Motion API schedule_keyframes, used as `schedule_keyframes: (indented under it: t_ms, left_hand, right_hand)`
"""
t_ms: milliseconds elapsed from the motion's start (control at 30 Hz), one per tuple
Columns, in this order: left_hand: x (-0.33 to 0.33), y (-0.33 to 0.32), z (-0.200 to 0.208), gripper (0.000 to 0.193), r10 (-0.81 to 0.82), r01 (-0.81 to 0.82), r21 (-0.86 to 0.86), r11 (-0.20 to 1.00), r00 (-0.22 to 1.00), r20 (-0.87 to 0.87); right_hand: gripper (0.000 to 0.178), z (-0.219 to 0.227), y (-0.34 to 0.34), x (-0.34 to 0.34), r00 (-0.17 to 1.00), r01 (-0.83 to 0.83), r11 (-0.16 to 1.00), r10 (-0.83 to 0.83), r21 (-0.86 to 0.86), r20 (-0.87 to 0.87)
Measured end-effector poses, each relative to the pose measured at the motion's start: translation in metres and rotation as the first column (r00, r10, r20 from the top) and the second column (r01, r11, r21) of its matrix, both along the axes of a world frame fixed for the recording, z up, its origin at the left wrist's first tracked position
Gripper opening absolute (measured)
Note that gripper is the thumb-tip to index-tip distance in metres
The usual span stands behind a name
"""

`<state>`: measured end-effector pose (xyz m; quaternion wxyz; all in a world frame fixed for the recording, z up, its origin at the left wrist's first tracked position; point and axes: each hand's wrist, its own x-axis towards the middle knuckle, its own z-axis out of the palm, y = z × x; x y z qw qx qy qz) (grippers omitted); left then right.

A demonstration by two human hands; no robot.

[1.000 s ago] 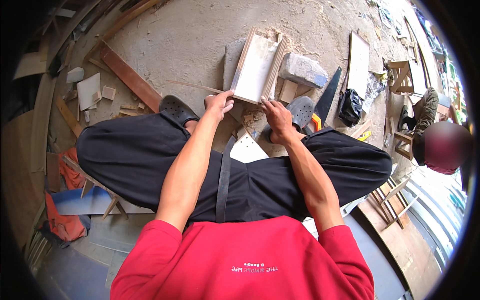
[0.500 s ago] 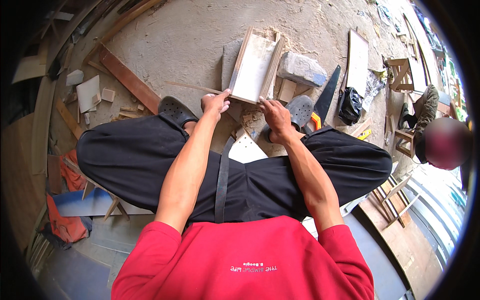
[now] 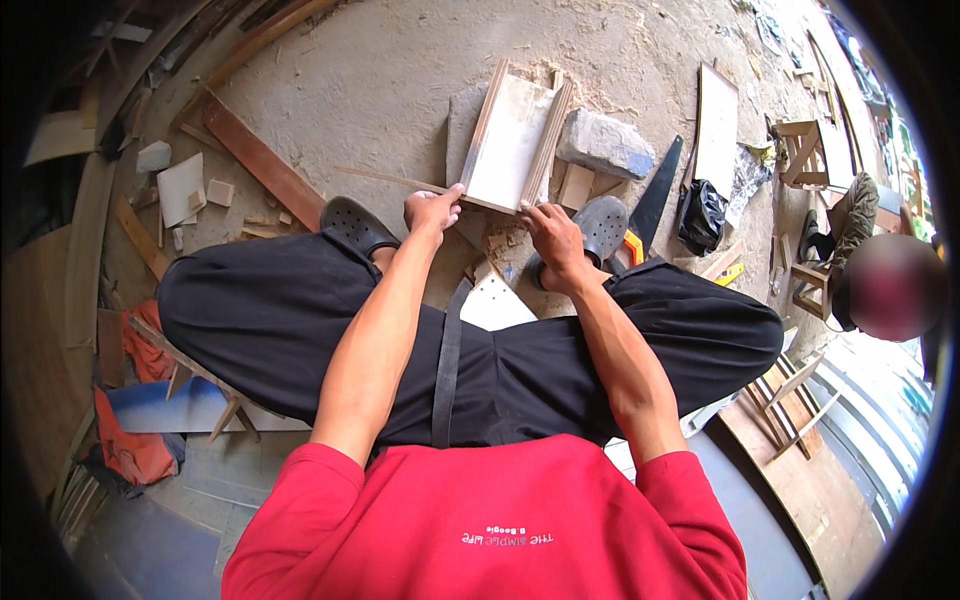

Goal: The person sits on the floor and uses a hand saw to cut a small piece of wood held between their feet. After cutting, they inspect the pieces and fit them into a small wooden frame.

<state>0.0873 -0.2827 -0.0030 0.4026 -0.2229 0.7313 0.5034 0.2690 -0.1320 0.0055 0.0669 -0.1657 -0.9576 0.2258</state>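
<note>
A shallow wooden tray (image 3: pixel 507 135), with a whitish panel and raised strips along both long sides, leans over concrete blocks in front of me. At its near left corner, my left hand (image 3: pixel 433 209) pinches the edge between thumb and fingers. My right hand (image 3: pixel 556 240) has its fingers closed on the near right corner. A thin wooden strip (image 3: pixel 385 178) runs leftward from beside my left hand; where it ends is hidden by the fingers. Under the tray's left side shows a grey block (image 3: pixel 460 125), and a rough concrete block (image 3: pixel 607 143) stands to its right.
A handsaw (image 3: pixel 661 195) with an orange handle lies beyond my right foot. Near it are a black plastic bag (image 3: pixel 704 215) and a long board (image 3: pixel 715 130). Offcuts (image 3: pixel 180 188) and a reddish plank (image 3: pixel 262 158) lie leftward. Another person (image 3: pixel 852 225) sits at the far right.
</note>
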Motion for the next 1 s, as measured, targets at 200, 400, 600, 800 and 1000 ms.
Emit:
schedule_keyframes:
  t_ms: [200, 400, 600, 800, 1000]
  left_hand:
    - [0.001, 0.003, 0.005, 0.039, -0.037, 0.035, -0.066, 0.997, 0.999, -0.026]
    - [0.001, 0.003, 0.007, 0.036, -0.108, 0.09, -0.146, 0.985, 0.987, -0.118]
    - [0.0, -0.001, 0.001, 0.038, -0.166, 0.135, -0.192, 0.972, 0.974, -0.154]
    - [0.0, 0.015, 0.038, 0.035, -0.604, 0.357, -0.591, 0.723, 0.742, -0.291]
    - [-0.019, 0.013, -0.01, 0.064, -0.713, 0.508, -0.54, 0.671, 0.244, -0.657]
  right_hand:
    - [0.021, -0.009, 0.002, 0.003, 0.999, -0.02, 1.0, 0.021, 0.024, -0.04]
    - [0.024, -0.013, 0.003, 0.004, 0.998, -0.022, 0.999, 0.024, 0.024, -0.055]
    - [0.017, -0.009, 0.0, 0.001, 1.0, 0.017, 1.0, -0.017, -0.015, -0.017]
    - [0.022, -0.017, 0.003, 0.007, 0.998, 0.024, 1.0, -0.024, -0.016, -0.05]
    - [0.025, -0.013, 0.0, 0.004, 0.997, 0.016, 0.999, -0.02, -0.051, -0.08]
